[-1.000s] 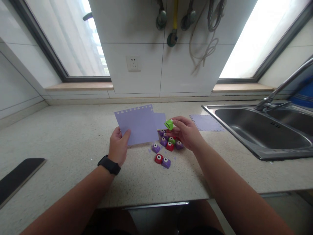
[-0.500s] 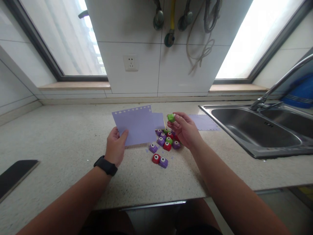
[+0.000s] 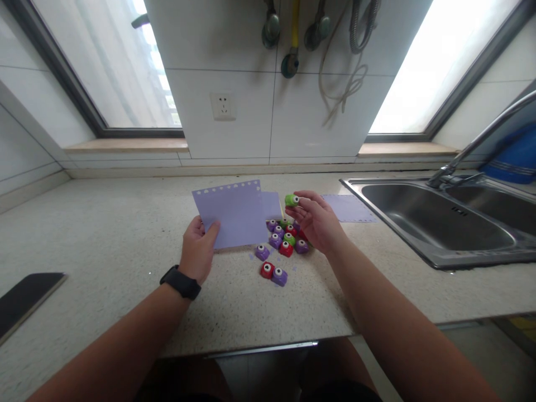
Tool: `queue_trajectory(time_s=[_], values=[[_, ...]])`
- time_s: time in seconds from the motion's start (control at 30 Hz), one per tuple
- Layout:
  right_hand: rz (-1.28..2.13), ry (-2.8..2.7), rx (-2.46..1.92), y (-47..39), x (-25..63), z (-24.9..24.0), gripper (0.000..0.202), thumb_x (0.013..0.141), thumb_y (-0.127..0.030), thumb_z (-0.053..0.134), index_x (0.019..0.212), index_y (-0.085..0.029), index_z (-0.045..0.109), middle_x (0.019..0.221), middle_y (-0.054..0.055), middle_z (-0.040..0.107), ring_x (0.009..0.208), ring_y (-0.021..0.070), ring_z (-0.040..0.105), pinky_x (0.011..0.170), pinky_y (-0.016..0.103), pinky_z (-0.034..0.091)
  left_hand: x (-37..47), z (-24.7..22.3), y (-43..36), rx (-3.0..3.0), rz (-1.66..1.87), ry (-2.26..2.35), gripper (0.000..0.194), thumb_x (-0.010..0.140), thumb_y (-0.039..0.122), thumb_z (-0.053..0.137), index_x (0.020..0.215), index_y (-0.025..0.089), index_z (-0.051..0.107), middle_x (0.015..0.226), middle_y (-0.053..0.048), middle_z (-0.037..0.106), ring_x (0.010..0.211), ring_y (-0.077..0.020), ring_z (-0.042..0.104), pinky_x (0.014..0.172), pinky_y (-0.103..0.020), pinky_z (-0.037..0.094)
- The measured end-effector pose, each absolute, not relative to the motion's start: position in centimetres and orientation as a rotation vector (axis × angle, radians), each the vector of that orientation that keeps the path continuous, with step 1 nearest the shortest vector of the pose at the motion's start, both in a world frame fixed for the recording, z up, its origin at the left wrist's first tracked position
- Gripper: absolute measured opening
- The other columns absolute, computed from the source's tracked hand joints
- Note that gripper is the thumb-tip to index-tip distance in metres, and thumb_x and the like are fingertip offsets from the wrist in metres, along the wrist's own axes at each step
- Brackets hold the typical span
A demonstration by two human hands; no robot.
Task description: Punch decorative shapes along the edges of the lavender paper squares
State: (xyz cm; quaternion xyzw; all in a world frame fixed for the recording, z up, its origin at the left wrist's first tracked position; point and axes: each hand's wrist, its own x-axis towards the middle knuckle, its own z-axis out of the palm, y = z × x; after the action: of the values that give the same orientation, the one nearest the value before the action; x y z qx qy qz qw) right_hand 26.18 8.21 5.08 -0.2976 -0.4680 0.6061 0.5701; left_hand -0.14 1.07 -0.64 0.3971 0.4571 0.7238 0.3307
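Note:
My left hand [image 3: 198,248] grips a purple sheet of paper [image 3: 234,218] by its lower left corner, thumb on top. Small punched shapes run along the sheet's upper edge. My right hand [image 3: 316,220] pinches a green craft punch [image 3: 292,200] between thumb and fingers, to the right of the sheet and apart from it. Below it on the counter lie several red, purple and green craft punches, among them a red punch [image 3: 286,249] and a purple punch [image 3: 262,252]. Nearer to me, a second red punch [image 3: 267,271] touches another purple punch [image 3: 279,277]. Tiny purple paper bits lie around them.
Another purple sheet [image 3: 349,209] lies flat beside the steel sink [image 3: 439,223] on the right. More purple paper [image 3: 272,205] rests behind the held sheet. A dark flat board [image 3: 27,298] is at the left. The tiled wall bears a socket [image 3: 223,106] and pipe valves.
The green punch has turned in my right hand, so its white, dark-centred button now shows. My left hand and the sheet stay nearly still.

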Motion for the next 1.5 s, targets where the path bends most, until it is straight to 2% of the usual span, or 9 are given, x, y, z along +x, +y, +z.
queue_trajectory(time_s=[0.23,0.37,0.5,0.67,0.9,1.23,1.5], values=[[1.367,-1.240,-0.691,7.8,26.1,5.1,0.031,0.073,-0.036,0.085,0.098,-0.030,0.069,0.093,0.000,0.068,0.089,0.0176,0.066,0.093,0.040,0.055,-0.1,-0.7,1.1,1.036,1.894,1.206,0.032,0.083,0.036,0.080,0.110,0.021,0.069,0.108,-0.007,0.077,0.099,-0.0239,0.072,0.100,-0.043,0.053],[1.349,-1.265,-0.668,7.7,26.0,5.1,0.027,0.074,-0.038,0.084,0.095,-0.030,0.069,0.092,0.000,0.066,0.086,0.0167,0.064,0.089,0.038,0.055,-0.2,-0.7,1.1,1.039,1.883,1.198,0.033,0.084,0.036,0.080,0.111,0.020,0.070,0.109,-0.007,0.077,0.098,-0.0238,0.072,0.100,-0.043,0.053],[1.337,-1.307,-0.680,7.7,26.1,5.1,0.029,0.075,-0.039,0.084,0.096,-0.030,0.067,0.093,0.000,0.066,0.089,0.0176,0.064,0.092,0.040,0.055,-0.1,-0.8,1.0,1.058,1.878,1.205,0.034,0.083,0.037,0.080,0.111,0.020,0.070,0.108,-0.008,0.077,0.098,-0.0239,0.072,0.100,-0.043,0.053],[1.339,-1.288,-0.714,7.8,26.0,4.7,0.046,0.071,-0.037,0.089,0.110,-0.030,0.066,0.100,0.001,0.066,0.095,0.0189,0.066,0.099,0.043,0.055,-0.1,-0.7,0.8,1.125,1.831,1.228,0.036,0.084,0.039,0.080,0.112,0.020,0.070,0.108,-0.008,0.077,0.098,-0.0242,0.072,0.099,-0.042,0.053],[1.422,-1.338,-0.779,7.5,25.4,4.0,0.043,0.070,-0.042,0.090,0.100,-0.026,0.065,0.097,0.003,0.069,0.093,0.0200,0.069,0.099,0.043,0.056,-0.2,-0.7,0.6,1.171,1.810,1.263,0.034,0.084,0.039,0.080,0.111,0.020,0.071,0.108,-0.008,0.076,0.101,-0.0252,0.070,0.095,-0.039,0.053],[1.449,-1.392,-0.771,7.1,24.9,4.1,0.042,0.072,-0.049,0.087,0.099,-0.027,0.062,0.099,0.004,0.069,0.095,0.0216,0.070,0.099,0.045,0.056,0.0,-0.4,0.5,1.177,1.793,1.271,0.035,0.083,0.039,0.080,0.111,0.020,0.071,0.107,-0.009,0.076,0.100,-0.0259,0.071,0.097,-0.040,0.053],[1.485,-1.361,-0.764,7.1,24.9,4.2,0.041,0.071,-0.046,0.087,0.098,-0.026,0.062,0.095,0.003,0.070,0.092,0.0197,0.071,0.100,0.044,0.056,-0.1,-0.8,0.5,1.178,1.803,1.261,0.036,0.082,0.039,0.081,0.111,0.021,0.070,0.104,-0.007,0.077,0.099,-0.0267,0.071,0.096,-0.042,0.053]])
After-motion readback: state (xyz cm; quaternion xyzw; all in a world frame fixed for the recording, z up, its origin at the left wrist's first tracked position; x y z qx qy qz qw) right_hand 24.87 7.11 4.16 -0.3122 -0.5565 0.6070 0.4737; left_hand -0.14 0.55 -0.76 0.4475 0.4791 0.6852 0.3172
